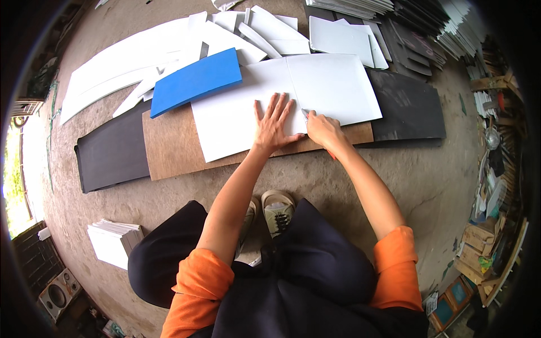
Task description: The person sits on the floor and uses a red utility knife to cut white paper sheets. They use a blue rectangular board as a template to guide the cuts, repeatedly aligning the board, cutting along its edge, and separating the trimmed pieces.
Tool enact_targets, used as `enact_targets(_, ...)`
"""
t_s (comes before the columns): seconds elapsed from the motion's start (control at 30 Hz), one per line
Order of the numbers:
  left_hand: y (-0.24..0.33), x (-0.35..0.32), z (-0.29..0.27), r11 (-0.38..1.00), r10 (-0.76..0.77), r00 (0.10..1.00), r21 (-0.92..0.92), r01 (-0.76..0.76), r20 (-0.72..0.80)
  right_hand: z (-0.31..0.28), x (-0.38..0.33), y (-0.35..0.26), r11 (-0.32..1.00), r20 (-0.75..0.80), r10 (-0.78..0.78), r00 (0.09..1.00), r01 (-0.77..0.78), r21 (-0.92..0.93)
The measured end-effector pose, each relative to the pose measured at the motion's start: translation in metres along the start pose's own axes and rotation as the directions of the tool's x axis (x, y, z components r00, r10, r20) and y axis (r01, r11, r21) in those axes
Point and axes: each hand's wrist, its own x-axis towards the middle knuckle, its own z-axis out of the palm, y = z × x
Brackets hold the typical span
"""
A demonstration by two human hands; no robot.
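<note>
A large white foam-like sheet [338, 84] lies flat on a brown wooden board [172, 145], with a thin line running from its far edge down toward my hands. My left hand [273, 127] presses flat on the sheet with fingers spread, just left of that line. My right hand [326, 130] is closed around a utility knife [305, 113]. Its tip touches the sheet on the line close to the near edge; a bit of orange shows below the palm, and most of the handle is hidden. A blue rectangular board [197, 80] overlaps the sheet's far left part.
Black sheets [112, 147] extend under the brown board on both sides. White offcuts [276, 31] are heaped beyond it, beside more dark and white stacks at the far right. A small white stack [115, 242] sits by my left knee. A speaker [59, 293] stands lower left; cardboard boxes [479, 236] line the right.
</note>
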Motion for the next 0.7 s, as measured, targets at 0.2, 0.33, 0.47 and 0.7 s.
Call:
enact_targets(0.2,0.0,0.001,-0.003,1.0,-0.021,1.0,-0.018,0.022,0.01,0.005,0.002,-0.004,0.999,0.003,0.043,0.999,-0.043,0.013)
enact_targets(0.33,0.004,0.001,-0.005,0.999,-0.027,1.0,-0.023,0.027,0.001,0.006,-0.004,-0.005,0.996,0.013,0.086,0.996,-0.087,0.018)
enact_targets(0.47,0.005,0.001,-0.006,0.999,-0.041,0.999,-0.034,0.041,-0.003,0.011,-0.015,-0.003,0.995,0.016,0.088,0.996,-0.089,0.046)
enact_targets(0.7,0.005,0.0,-0.005,0.999,-0.036,0.999,-0.024,0.036,0.005,0.03,-0.036,0.007,0.997,-0.008,0.047,0.999,-0.047,0.056)
